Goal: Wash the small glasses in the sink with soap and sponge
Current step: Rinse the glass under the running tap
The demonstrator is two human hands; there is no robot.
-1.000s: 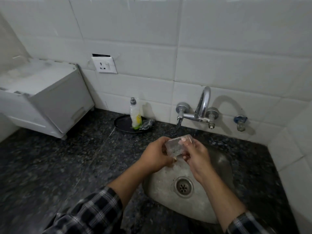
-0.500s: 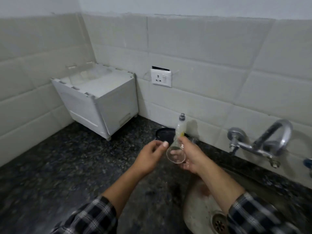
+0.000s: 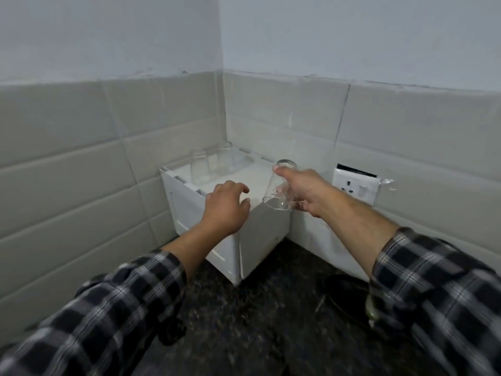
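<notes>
My right hand grips a small clear glass, held upside down with its mouth facing down over the right front corner of a white box. Other clear glasses stand upside down at the back of the box's top; they are blurred. My left hand hovers over the box's front edge with loosely curled fingers and holds nothing. The sink, soap and sponge are out of view.
The white box sits in the corner of a dark speckled counter against grey tiled walls. A white wall socket is to the right. A black dish lies on the counter, partly behind my right sleeve.
The view swung left from the sink to the corner box. My right hand carried the glass over there and turned it mouth down. My left hand let go and moved over the box.
</notes>
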